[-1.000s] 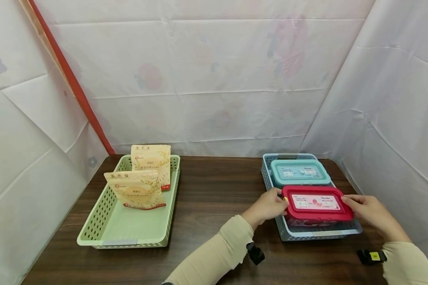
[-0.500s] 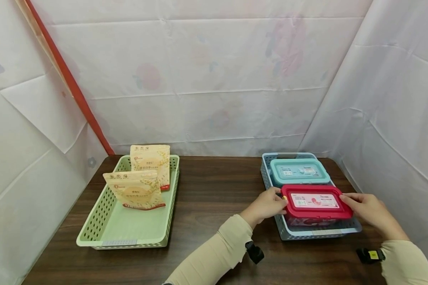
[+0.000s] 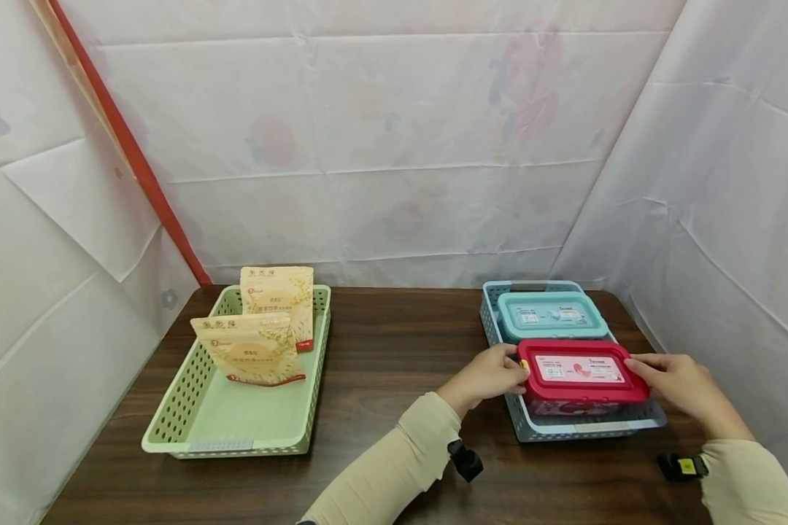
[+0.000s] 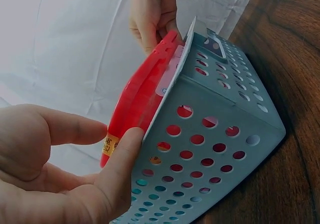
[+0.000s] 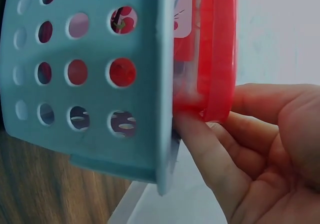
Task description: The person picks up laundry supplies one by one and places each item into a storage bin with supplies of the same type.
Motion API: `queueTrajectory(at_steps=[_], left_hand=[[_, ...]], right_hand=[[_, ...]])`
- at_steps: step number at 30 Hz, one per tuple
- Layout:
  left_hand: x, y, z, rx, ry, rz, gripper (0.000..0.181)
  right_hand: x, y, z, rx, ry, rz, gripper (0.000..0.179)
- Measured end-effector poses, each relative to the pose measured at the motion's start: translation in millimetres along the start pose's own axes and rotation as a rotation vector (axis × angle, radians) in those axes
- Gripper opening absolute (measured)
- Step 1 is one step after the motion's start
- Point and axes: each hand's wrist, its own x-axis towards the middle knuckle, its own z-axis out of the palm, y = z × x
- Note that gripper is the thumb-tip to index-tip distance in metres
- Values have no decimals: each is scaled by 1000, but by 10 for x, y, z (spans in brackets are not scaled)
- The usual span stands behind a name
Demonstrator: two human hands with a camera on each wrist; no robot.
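Note:
A red lidded plastic box (image 3: 581,372) with a pink label sits in the front part of a blue perforated basket (image 3: 538,433). Its lid rises above the basket's rim. At the box's left end my left hand (image 3: 488,379) grips the lid's edge; the left wrist view shows thumb and forefinger on either side of the red lid (image 4: 137,96). My right hand (image 3: 686,388) holds the opposite end. In the right wrist view its fingers reach under the lid's rim, between the red box (image 5: 217,49) and the basket wall (image 5: 100,149). The box's underside is hidden.
Behind the red box, a teal lidded box (image 3: 551,317) lies in the same basket. On the left of the brown wooden table (image 3: 394,364) stands a green basket (image 3: 256,415) with two cream-coloured pouches, one front (image 3: 252,354) and one back (image 3: 276,292). White cloth (image 3: 394,146) surrounds the table.
Almost nothing differs. Both hands keep their hold on the red box, which stays in the blue basket; the left forearm has shifted very slightly.

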Motion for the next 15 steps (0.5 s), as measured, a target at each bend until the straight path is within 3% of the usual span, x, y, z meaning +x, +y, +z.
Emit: queueTrajectory(at_steps=[15], left_hand=[[-8,33,-61,9,-28,1,57]], right_hand=[[-19,-48,-16,-23,6,-9,70]])
